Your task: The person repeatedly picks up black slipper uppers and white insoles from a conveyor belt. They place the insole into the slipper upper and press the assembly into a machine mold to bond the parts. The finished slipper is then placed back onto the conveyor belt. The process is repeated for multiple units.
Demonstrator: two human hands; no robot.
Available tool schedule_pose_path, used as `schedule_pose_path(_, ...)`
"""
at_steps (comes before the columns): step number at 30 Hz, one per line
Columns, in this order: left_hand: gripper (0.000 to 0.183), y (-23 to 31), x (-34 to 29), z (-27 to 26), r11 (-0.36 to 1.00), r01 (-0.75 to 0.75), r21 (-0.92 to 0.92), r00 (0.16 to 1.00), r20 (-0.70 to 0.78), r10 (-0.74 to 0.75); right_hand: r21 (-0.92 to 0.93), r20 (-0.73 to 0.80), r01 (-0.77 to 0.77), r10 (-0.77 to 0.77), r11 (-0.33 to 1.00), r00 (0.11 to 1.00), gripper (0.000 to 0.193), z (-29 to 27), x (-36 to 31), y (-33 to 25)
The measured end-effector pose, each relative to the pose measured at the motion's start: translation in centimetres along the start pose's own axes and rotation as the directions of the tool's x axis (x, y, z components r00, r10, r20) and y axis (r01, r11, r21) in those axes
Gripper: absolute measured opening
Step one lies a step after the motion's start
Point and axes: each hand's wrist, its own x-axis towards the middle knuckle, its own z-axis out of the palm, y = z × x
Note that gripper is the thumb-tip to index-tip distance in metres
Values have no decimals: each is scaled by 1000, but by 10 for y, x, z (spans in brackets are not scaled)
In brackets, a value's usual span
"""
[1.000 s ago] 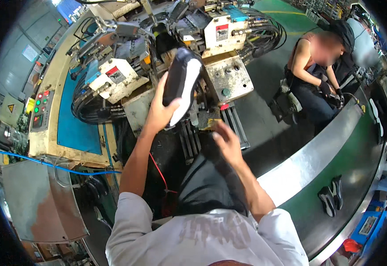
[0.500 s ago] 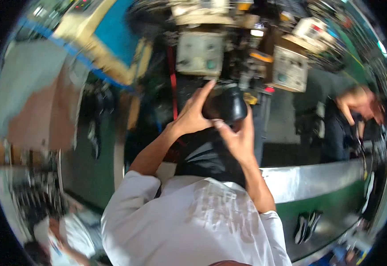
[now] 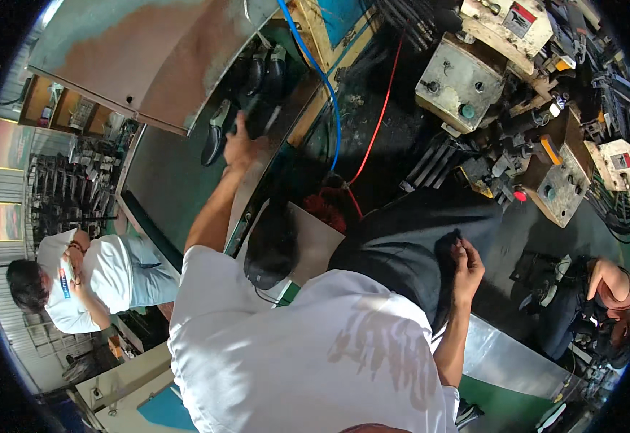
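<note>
My left hand [image 3: 241, 149] reaches out to the far left, its index finger stretched and nothing seen in it. It is over the green belt [image 3: 173, 164], beside a black shoe [image 3: 216, 136] with a pale sole edge. Two more dark shoes [image 3: 264, 71] lie just beyond. My right hand [image 3: 466, 268] is over my dark-trousered thigh. Its thumb and fingers pinch a small black thing [image 3: 456, 237] whose kind I cannot make out. Near my left elbow, a dark rounded object [image 3: 272, 244] sits beside a pale panel [image 3: 317, 242].
A metal control box [image 3: 461, 85] and machinery stand at the far right. A blue hose [image 3: 336, 119] and a red hose [image 3: 377, 130] run ahead. One person [image 3: 98, 281] is at the left, another person [image 3: 613, 289] at the right. A brown-grey panel [image 3: 163, 58] overhangs the belt.
The black shoe between both hands is out of them. My left hand has moved left to the shoes on the belt, my right hand right and nearer. The view has turned left.
</note>
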Motion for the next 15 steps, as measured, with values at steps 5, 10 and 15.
schedule_pose_path(5,95,-92,34,71,934,-63,352,995,-52,87,-28,54,-27,29,999,998,37,2,1,9)
schedule_pose_path(10,95,-96,43,70,941,-57,333,998,47,44,-282,86,63,-40,957,995,40,-2,5,15)
schedule_pose_path(15,92,-120,59,56,914,67,399,992,68,-103,-325,70,14,9,946,997,39,-8,1,5)
